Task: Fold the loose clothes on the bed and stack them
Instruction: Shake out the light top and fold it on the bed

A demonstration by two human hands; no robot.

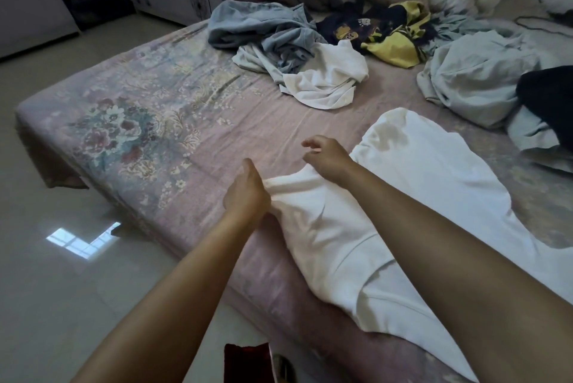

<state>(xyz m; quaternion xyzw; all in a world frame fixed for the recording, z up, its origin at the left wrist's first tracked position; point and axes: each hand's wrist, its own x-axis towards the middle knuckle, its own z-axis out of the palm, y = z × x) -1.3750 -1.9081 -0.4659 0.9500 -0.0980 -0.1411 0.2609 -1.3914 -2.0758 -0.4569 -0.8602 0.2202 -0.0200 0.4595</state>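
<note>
We stand at the near edge of the bed [130, 122] with a white shirt [403, 196] spread across the flowered sheet in front of us, its near part draped over the mattress edge. Our left hand [245, 193] grips the shirt's bunched left end, fingers curled into the cloth; our right hand [325, 156] hangs just above the same end with fingers loosely bent and holding nothing that we can see. We judge this to be the 1st fold of this shirt, barely begun: the cloth is still rumpled, not squared. Next, we think, the right hand must take hold beside the left so both can pull the end flat and carry it over. Well beyond, near the pillows, a blue garment [263, 29], a white one [325, 78], a yellow-and-navy one [384, 32] and a pale bundle [471, 78] lie unfolded; no stack shows yet.
</note>
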